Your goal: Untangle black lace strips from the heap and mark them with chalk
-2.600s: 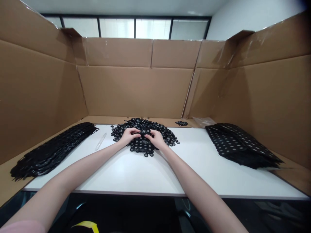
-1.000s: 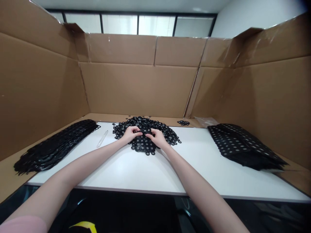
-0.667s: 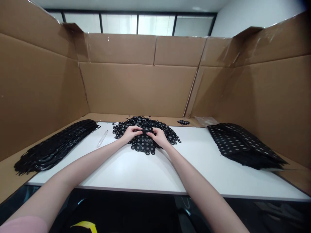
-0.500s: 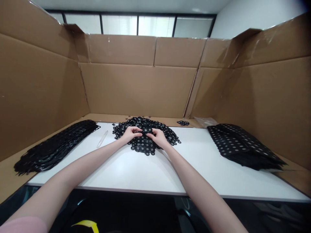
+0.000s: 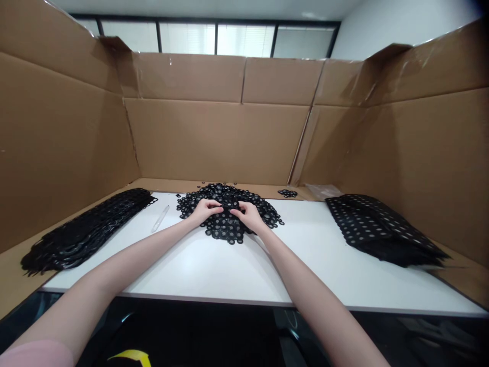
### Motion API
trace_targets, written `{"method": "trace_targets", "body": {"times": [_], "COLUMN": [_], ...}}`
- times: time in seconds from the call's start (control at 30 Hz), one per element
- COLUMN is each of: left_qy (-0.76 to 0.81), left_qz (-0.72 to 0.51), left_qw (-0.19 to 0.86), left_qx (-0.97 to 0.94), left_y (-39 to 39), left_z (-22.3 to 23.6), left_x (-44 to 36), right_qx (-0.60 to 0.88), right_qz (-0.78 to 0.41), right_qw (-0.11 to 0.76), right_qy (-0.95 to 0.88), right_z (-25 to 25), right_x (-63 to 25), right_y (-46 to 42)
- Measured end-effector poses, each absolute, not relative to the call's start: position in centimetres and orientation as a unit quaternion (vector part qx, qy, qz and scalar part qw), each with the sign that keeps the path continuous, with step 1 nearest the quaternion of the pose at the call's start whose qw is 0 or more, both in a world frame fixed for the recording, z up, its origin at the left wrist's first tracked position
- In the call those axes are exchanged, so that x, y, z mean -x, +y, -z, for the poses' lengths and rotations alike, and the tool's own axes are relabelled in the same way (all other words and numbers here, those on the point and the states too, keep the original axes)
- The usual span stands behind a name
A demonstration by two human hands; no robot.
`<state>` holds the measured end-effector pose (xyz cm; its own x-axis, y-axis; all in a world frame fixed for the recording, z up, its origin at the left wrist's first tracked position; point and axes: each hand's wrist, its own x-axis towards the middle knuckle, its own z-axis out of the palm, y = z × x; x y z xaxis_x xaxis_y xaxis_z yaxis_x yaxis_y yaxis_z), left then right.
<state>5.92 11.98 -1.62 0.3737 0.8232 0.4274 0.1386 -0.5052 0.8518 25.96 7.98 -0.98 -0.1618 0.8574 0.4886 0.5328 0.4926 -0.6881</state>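
A black sheet of joined rings with round holes (image 5: 225, 227) hangs between my hands over the middle of the white table. My left hand (image 5: 206, 212) pinches its upper left part between thumb and fingers. On the other side, my right hand (image 5: 249, 216) grips the upper right part the same way. Behind and around both hands spreads a heap of loose small black rings (image 5: 267, 210). My fingers partly cover the sheet's top edge, and its lower edge reaches the front of the heap.
At the left lies a long pile of black perforated strips (image 5: 91, 229), with a clear pen-like cutter (image 5: 160, 219) beside it. Black sheets with round holes (image 5: 367, 224) are stacked at the right. A few rings (image 5: 287, 193) lie farther back. Cardboard walls (image 5: 221, 142) enclose the table (image 5: 198, 275).
Both hands stay in nearly the same place with their grip kept. The sheet's upper part between the fingers has shifted slightly.
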Motion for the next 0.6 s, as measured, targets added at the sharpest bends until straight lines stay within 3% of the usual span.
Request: {"method": "trace_targets", "body": {"times": [0.2,0.6], "left_qy": [0.311,0.327], "left_qz": [-0.449,-0.442], "left_qw": [0.417,0.346], "left_qx": [-0.726,-0.760], "left_y": [12.39,12.20], "left_z": [1.69,1.47], "left_x": [-5.60,-5.90], "right_qx": [0.472,0.486], "right_qz": [-0.186,-0.173], "right_qw": [0.451,0.426], "right_qy": [-0.734,-0.743], "right_z": [0.96,1.14], "right_x": [-26.33,-26.23], "right_y": [8.03,8.09]}}
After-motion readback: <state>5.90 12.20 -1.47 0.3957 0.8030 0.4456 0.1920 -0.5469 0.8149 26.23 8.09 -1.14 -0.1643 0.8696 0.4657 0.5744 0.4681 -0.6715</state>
